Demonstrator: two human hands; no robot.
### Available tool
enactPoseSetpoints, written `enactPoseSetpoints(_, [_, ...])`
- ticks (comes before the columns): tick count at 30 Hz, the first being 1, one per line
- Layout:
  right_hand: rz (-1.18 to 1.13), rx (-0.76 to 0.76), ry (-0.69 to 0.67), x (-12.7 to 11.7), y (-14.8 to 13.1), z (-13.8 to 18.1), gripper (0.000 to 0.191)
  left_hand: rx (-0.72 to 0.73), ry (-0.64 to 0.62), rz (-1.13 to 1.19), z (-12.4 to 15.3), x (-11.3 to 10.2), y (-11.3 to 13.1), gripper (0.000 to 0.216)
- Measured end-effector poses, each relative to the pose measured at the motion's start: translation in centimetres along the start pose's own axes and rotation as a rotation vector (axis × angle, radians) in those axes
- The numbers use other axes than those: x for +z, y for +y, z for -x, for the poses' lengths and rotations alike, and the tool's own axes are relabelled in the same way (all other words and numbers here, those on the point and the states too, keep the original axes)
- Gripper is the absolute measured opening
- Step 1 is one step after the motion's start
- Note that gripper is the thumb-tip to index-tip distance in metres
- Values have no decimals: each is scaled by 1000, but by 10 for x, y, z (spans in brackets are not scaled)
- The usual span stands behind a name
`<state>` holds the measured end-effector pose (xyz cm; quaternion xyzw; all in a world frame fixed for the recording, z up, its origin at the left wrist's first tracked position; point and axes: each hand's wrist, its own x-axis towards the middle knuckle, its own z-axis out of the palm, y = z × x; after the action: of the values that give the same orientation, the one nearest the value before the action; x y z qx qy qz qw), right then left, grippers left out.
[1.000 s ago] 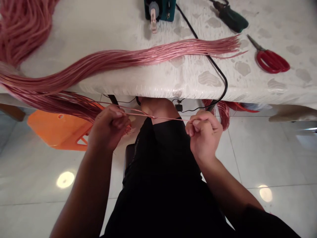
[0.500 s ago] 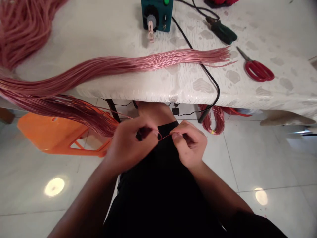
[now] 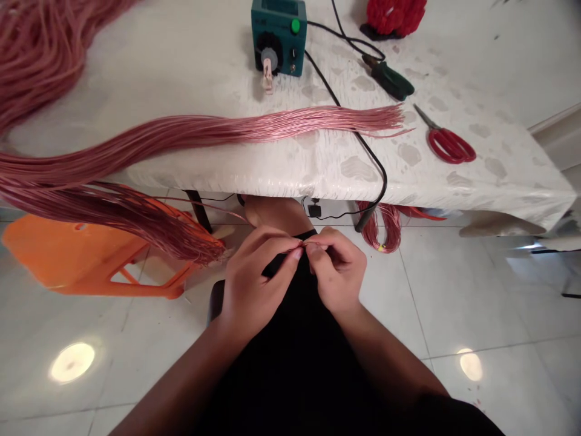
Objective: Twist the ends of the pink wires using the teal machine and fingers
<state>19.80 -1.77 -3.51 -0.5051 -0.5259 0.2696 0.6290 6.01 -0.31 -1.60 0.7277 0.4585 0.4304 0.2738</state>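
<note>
My left hand (image 3: 258, 278) pinches a thin pink wire (image 3: 229, 212) between thumb and forefinger. Close against those fingertips, my right hand (image 3: 340, 266) pinches the same strand, and the fingers hide most of what lies between them. The strand runs back leftward to a thick bundle of pink wires (image 3: 254, 129) lying along the table, part of which hangs over the front edge beside my left hand. Both hands are over my lap, below the table edge.
On the table (image 3: 454, 72) stand a green motor box (image 3: 285, 51) with a clip, dark-handled pliers (image 3: 393, 82), red scissors (image 3: 451, 145) and a red bundle (image 3: 394, 15). A black cable (image 3: 379, 166) droops over the edge. An orange stool (image 3: 68, 254) is at left; coiled wire (image 3: 393, 227) hangs right.
My two hands have come together, and the small wire loop seen between them is now covered by the fingertips. The view has tilted up a little, showing more of the table.
</note>
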Motion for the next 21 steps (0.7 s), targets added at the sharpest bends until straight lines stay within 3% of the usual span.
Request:
enactPoseSetpoints(6, [0, -52, -28, -2, -1, -1, 13, 16, 40, -28, 3, 1, 0, 15])
enactPoseSetpoints(12, [18, -74, -117, -32, 1, -14, 14, 73, -71, -83, 0, -10, 1, 16])
enactPoseSetpoints(17, [140, -183, -446, -48, -12, -30, 16, 177, -154, -144, -2, -15, -3, 15])
enactPoseSetpoints(21, [264, -150, -644, -46, -18, -32, 7, 235, -202, -168, -1, -16, -3, 18])
